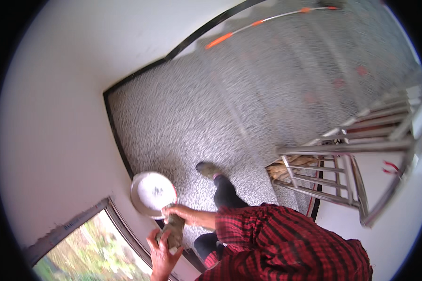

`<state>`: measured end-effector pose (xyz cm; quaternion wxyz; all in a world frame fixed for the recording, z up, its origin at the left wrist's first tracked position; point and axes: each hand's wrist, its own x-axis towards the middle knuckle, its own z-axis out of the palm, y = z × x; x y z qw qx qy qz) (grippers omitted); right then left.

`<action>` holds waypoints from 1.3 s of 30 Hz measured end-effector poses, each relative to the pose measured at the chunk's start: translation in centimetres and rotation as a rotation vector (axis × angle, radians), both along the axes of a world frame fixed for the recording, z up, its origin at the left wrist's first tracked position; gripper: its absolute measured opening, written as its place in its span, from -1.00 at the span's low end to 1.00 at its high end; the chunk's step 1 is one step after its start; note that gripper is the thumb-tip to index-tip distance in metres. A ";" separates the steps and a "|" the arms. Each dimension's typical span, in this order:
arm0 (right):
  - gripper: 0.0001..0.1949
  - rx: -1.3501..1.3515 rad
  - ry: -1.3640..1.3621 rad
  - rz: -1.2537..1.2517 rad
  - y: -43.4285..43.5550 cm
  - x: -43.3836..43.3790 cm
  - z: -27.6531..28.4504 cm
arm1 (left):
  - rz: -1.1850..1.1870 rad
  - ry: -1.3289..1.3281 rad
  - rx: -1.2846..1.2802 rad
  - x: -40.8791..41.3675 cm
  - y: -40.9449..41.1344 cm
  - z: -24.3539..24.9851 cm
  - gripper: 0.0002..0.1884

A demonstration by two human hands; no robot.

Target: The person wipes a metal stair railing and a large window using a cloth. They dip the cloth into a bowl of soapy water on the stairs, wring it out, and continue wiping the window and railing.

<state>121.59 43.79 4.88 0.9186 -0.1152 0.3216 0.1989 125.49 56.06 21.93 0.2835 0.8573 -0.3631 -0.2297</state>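
A bunched grey-brown cloth (174, 232) is held between both hands, beside a pale round bucket (136, 202) with a whitish, foamy-looking surface inside. My right hand (183, 213) grips the cloth's upper end near the bucket's rim. At its lower end, my left hand (163, 251) has its fingers curled around the cloth, close to the window. A small whitish piece shows at the cloth's lower end; what it is cannot be told.
Stairs of speckled grey stone (285, 70) lie beyond the landing, with a metal railing (320, 170) at the right. An orange-and-white pole (244, 28) lies along the wall side. A window frame (126, 230) is at the lower left. One shoe (208, 169) stands near the bucket.
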 end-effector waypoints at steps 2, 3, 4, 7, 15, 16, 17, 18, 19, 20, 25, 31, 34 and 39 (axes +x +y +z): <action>-0.80 -0.107 -0.140 0.040 -2.3 -1.6 9.0 | -0.016 -0.001 0.005 -2.0 2.0 4.1 -0.34; -0.70 -0.198 -0.276 0.040 -3.0 -2.9 11.3 | 0.031 -0.122 -0.139 -2.7 3.0 4.5 -0.56; -0.67 -0.296 -0.375 0.098 -4.2 -3.7 14.7 | 0.084 -0.234 -0.287 -2.7 4.4 4.2 -0.60; -0.52 -0.760 -0.885 0.295 -6.2 -6.2 23.0 | 0.749 1.054 -0.324 -2.8 6.7 9.5 -0.47; -0.12 -1.194 -0.973 0.201 -1.0 -15.7 38.4 | -0.020 0.788 -0.161 -4.9 4.3 22.2 -0.51; -0.16 -1.159 -0.903 0.125 -0.8 -16.7 38.5 | -0.159 0.667 -0.138 -5.2 3.8 23.0 -0.52; -0.21 -1.122 -0.834 0.048 -0.6 -17.6 37.8 | -0.295 0.541 -0.116 -5.6 3.1 23.9 -0.53; -0.26 -1.084 -0.761 -0.037 -0.6 -18.3 36.7 | -0.311 0.607 -0.268 -5.9 2.2 26.3 -0.51; -0.30 -1.029 -0.708 -0.104 -0.6 -18.6 36.4 | -0.356 0.482 -0.139 -4.7 1.9 28.3 -0.39; -0.45 -1.145 -0.622 -0.127 -1.5 -19.5 37.3 | -0.316 0.432 -0.109 -6.0 0.5 34.7 -0.29; -0.52 -1.039 -0.352 -0.236 -6.0 -24.3 38.7 | -0.614 -0.642 -0.964 -14.6 -4.2 51.1 -0.26; -0.53 -0.879 -0.351 -0.267 -7.4 -27.9 40.1 | -0.805 -0.583 -0.686 -22.1 -8.9 41.7 -0.30; -0.56 -0.783 -0.329 -0.327 -8.2 -30.5 41.2 | -0.841 -0.520 -0.594 -24.3 -9.9 38.1 -0.32; -0.60 -0.766 -0.359 -0.335 -9.2 -30.1 40.3 | -0.832 -0.514 -0.551 -25.0 -9.4 38.2 -0.35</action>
